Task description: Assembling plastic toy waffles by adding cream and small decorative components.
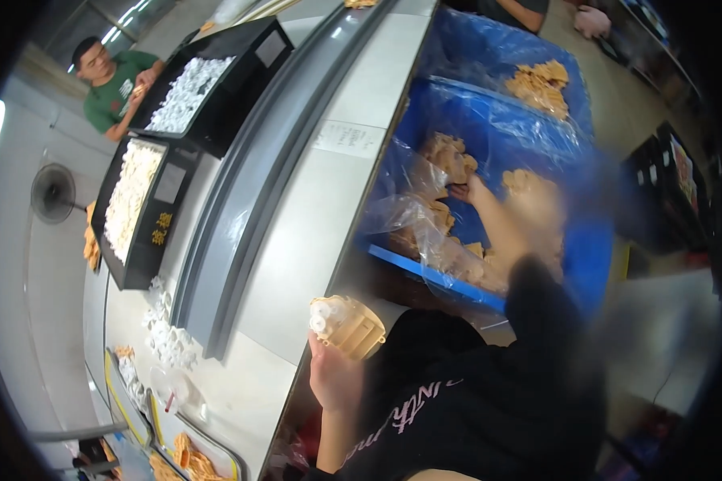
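Note:
My left hand (pixel 335 381) is closed round a tan plastic housing (pixel 359 333) in front of my body, at the table's near edge. White plastic gears (pixel 326 317) sit at one end of that housing. My right arm stretches into a plastic-lined blue bin (pixel 433 279) on the right. There my right hand (pixel 468 191) has its fingers curled against a tan plastic part (pixel 449 159) in a clump; the fingertips are partly hidden. More tan parts lie lower in the bin, some under the clear liner.
A grey channel track (pixel 249 192) runs along the white table (pixel 285 280). Black crates (pixel 156 252) of small white parts stand beyond it. Loose white pieces (pixel 167 337) and trays (pixel 204 437) lie at the left. A second blue bin (pixel 473 48) stands farther off. A person (pixel 120 88) works across the table.

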Tool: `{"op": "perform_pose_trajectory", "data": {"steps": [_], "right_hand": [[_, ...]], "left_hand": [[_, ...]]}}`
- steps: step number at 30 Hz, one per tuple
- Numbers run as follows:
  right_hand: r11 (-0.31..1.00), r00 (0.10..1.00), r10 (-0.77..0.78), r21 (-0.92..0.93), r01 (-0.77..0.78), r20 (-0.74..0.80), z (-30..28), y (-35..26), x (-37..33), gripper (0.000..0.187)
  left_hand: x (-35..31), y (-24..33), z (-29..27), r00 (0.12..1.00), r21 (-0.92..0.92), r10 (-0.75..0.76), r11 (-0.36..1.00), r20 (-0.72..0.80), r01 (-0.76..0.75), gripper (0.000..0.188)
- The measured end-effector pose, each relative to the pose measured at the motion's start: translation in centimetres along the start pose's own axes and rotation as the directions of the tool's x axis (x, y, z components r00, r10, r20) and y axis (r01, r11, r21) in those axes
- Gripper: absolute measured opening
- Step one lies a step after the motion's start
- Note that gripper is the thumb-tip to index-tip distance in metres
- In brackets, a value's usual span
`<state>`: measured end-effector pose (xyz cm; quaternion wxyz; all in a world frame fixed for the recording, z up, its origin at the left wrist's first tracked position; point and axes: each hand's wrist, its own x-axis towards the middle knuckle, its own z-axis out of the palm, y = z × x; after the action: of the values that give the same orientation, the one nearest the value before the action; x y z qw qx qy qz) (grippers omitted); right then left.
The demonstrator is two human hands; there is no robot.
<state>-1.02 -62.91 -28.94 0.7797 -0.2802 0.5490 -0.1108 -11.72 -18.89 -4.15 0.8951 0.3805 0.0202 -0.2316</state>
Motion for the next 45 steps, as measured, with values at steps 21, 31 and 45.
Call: {"op": "perform_pose_trajectory", "data": {"steps": [21, 31, 45], "right_hand": [[0.573, 0.611, -0.568, -0.269, 0.774, 0.551, -2.2, 0.7, -33.9, 0.020], [0.626, 0.556, -0.154, -0.354, 0.695, 0.817, 3.2, 8.6, -39.6, 0.023], [0.060, 0.336, -0.280, -0.333, 0.941, 0.899, 3.5, 11.0, -40.5, 0.027]], "left_hand": [[0.8, -2.3, 1.9, 0.997, -0.096, -0.021, 0.995, 0.068, 0.027, 0.048], [0.1, -1.6, 0.3, 0.989, -0.325, 0.148, 0.934, -0.028, -0.149, 0.052], [-1.2, -2.2, -0.5, 0.968, -0.208, 0.181, 0.954, -0.173, -0.215, 0.045]]}}
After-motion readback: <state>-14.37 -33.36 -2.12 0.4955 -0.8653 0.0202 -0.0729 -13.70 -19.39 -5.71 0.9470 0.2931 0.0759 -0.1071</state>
